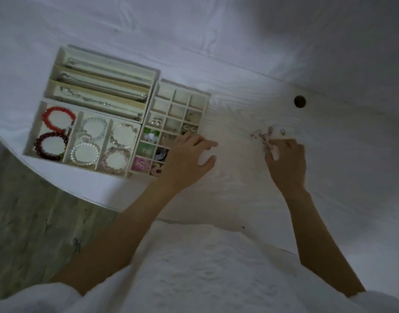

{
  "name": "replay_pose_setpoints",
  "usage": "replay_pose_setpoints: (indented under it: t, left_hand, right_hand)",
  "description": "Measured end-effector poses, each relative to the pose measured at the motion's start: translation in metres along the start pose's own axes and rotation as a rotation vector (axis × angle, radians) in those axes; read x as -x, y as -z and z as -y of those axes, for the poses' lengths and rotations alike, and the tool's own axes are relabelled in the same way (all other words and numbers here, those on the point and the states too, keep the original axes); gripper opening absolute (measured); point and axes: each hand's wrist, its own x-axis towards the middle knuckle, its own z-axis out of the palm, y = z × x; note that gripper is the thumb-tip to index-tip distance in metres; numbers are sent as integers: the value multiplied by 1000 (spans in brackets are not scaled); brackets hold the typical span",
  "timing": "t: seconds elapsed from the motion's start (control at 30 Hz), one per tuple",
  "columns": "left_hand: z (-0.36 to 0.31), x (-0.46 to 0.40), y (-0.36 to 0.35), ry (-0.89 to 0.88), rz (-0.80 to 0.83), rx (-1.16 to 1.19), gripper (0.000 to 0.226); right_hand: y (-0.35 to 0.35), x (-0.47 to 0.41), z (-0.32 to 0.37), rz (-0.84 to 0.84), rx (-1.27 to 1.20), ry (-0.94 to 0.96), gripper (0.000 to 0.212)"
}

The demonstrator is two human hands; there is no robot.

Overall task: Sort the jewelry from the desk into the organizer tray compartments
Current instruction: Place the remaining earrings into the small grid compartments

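A cream grid tray [206, 102] of small compartments holds earrings and coloured pieces in its near cells. My left hand [188, 159] rests open over its near right corner, fingers spread. To the right, small pink earrings [260, 135] lie loose on the white desk, with a tiny silver piece [283, 131] beside them. My right hand [285, 159] pinches one pink earring [266, 143] between thumb and fingers. A bracelet tray [32, 136] holds red, dark red, pearl and pink bead bracelets. Behind it a long-slot tray [154, 74] holds silver chains.
The white desk [239, 181] has a curved near left edge over a grey wood floor [24, 211]. A round cable hole [300, 101] sits at the right rear. My white clothing fills the bottom of the view.
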Motion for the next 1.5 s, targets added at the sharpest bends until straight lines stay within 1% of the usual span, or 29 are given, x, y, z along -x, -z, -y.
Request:
replay_pose_setpoints:
  t: [0.03, 0.1, 0.17, 0.23, 0.27, 0.37, 0.47, 0.6, 0.7, 0.8, 0.87, 0.93, 1.03, 1.13, 1.2, 1.27, 1.37, 1.43, 1.5]
  left_hand:
    - [-9, -7, -9, -36, 48, 22, 33]
    - [-25, -26, -30, -76, 147, 27, 33]
    - [-37, -51, -54, -17, 252, 25, 35]
    - [-42, -74, -73, 45, 300, 3, 40]
    - [-48, -85, -84, 34, 313, -29, 41]
    - [-52, -98, -96, -50, 293, -122, 32]
    - [-50, -93, -95, -90, 224, -176, 21]
    - [-40, -75, -88, -77, 156, -187, 13]
    - [-38, -67, -91, -57, 137, -220, 11]
    - [-42, -68, -95, 34, 129, -232, 12]
    - [-46, -70, -98, 128, 134, -209, 12]
    - [-47, -71, -100, 230, 125, -131, 11]
    - [-48, -69, -99, 318, 97, -26, 20]
    - [-49, -64, -94, 327, 107, 14, 40]
    - [-48, -61, -90, 329, 141, 33, 53]
    - [-47, -56, -87, 325, 165, 61, 60]
    - [-45, -44, -86, 342, 115, 60, 59]
    - [-42, -36, -86, 359, 42, 39, 53]
    - [-38, -30, -86, 364, -8, 20, 50]
  right_hand:
    - [-4, -1, -15, 41, -8, -66, 38]
    - [-10, -2, -32, 93, -103, -163, 48]
    - [-17, -2, -36, 96, -135, -143, 46]
    - [-23, 1, -31, 77, -82, -48, 40]
    - [-24, 4, -36, 62, -73, -15, 37]
    - [-28, 12, -45, 35, -111, 97, 30]
    - [-25, 16, -58, 38, -186, 156, 21]
    - [-19, 8, -64, -60, -226, 171, 10]
    - [-18, -15, -56, -105, -254, 219, 9]
    - [-19, -37, -44, -57, -251, 296, 16]
    - [-20, -47, -39, 50, -214, 355, 24]
    - [-21, -51, -38, 153, -173, 373, 25]
    - [-21, -46, -42, 207, -226, 314, 23]
    - [-21, -31, -49, 207, -245, 276, 26]
    - [-20, -22, -52, 188, -211, 268, 26]
    - [-18, -18, -47, 118, -205, 263, 24]
    - [-17, -20, -24, 15, -308, 335, 17]
    - [-19, -25, -6, 49, -308, 440, 20]
    - [-23, -31, 8, 125, -239, 535, 27]
